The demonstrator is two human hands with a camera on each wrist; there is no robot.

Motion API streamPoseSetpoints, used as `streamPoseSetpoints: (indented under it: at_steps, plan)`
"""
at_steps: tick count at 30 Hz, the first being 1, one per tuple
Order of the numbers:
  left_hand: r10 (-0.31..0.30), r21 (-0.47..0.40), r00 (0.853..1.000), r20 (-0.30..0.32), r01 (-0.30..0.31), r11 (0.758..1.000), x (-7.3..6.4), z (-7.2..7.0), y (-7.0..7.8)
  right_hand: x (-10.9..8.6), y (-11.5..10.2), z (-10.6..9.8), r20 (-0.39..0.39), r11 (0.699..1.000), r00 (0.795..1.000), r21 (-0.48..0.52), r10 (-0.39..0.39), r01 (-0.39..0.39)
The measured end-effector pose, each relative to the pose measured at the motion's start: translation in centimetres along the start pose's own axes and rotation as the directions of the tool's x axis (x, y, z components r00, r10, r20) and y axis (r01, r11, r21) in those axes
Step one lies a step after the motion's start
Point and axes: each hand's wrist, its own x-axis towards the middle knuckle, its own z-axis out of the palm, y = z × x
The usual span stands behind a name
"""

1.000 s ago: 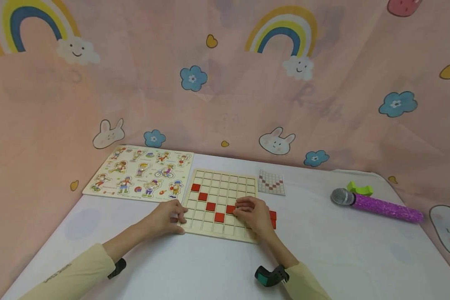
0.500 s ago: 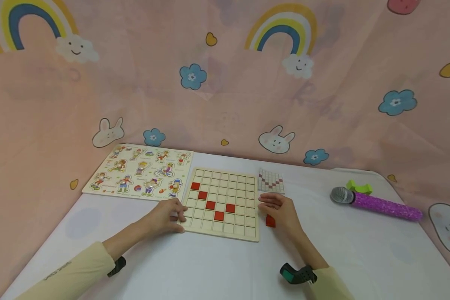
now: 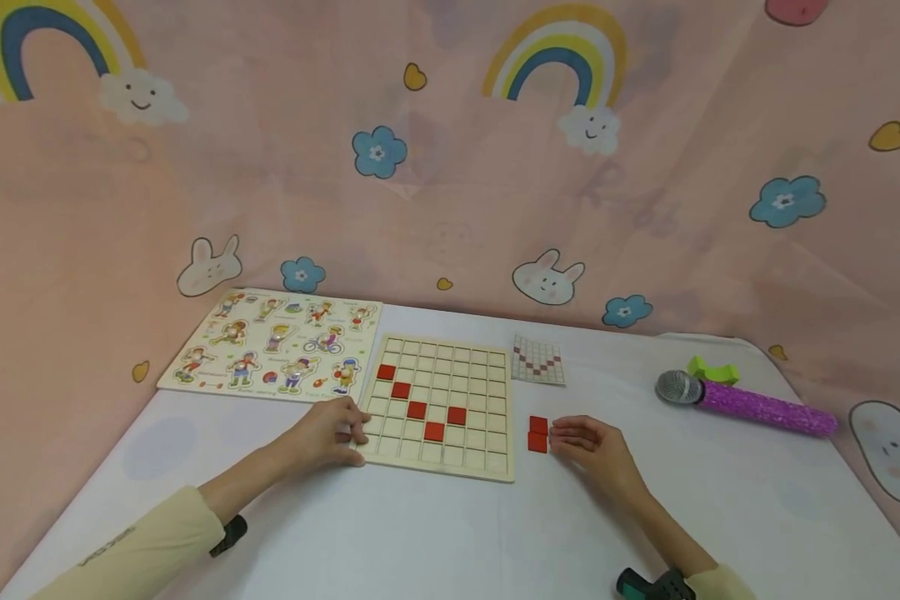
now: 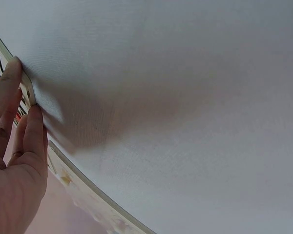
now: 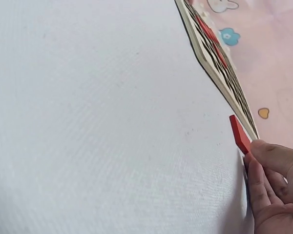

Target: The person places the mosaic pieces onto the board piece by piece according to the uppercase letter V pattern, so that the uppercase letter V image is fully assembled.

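Observation:
A pale wooden grid board (image 3: 472, 454) lies on the table, with several red square tiles (image 3: 434, 432) set in its cells. My left hand (image 3: 322, 435) holds the board's near left corner; the left wrist view shows thumb and fingertips on its edges. To the right of the board lie two loose red tiles (image 3: 537, 442), one behind the other. Right beside them is my right hand (image 3: 596, 450), its fingers loosely bent and fingertips at the tiles' right side. In the right wrist view its thumb and fingers come close around the end of a red tile (image 5: 240, 135).
A small pattern card (image 3: 538, 360) lies behind the board's right corner. A picture puzzle board (image 3: 270, 342) with figures is at the back left. To the right are a purple microphone (image 3: 765, 410) and a green piece (image 3: 712, 371). A pink printed cloth (image 3: 450, 208) hangs behind.
My right hand has left the red tile on the board and moved right, to the far side of the two loose tiles. My left hand has stayed at the board's corner.

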Motion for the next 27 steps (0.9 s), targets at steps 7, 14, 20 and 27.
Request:
streamPoseSetpoints:
  at_steps: [7,14,20,27]
  plan:
    - [0.007,0.002,1.000,0.007,-0.007,1.000,0.1,0.1,-0.2,-0.2,-0.1,0.9,0.108,0.993,0.990,0.083,-0.095,0.087]
    - [0.041,0.011,0.999,-0.003,-0.041,0.999,-0.2,0.0,0.0,-0.2,-0.4,1.5,0.127,0.993,0.988,0.089,-0.088,0.077]
    - [0.055,0.001,0.998,-0.001,-0.055,0.998,-0.3,-0.1,0.1,-0.2,-0.6,2.1,0.074,0.998,0.996,-0.031,-0.044,0.046]
    - [0.029,0.001,0.999,0.017,-0.029,1.000,-0.1,-0.2,-0.1,-0.2,-1.0,1.6,0.138,0.989,0.986,-0.108,-0.088,0.103]
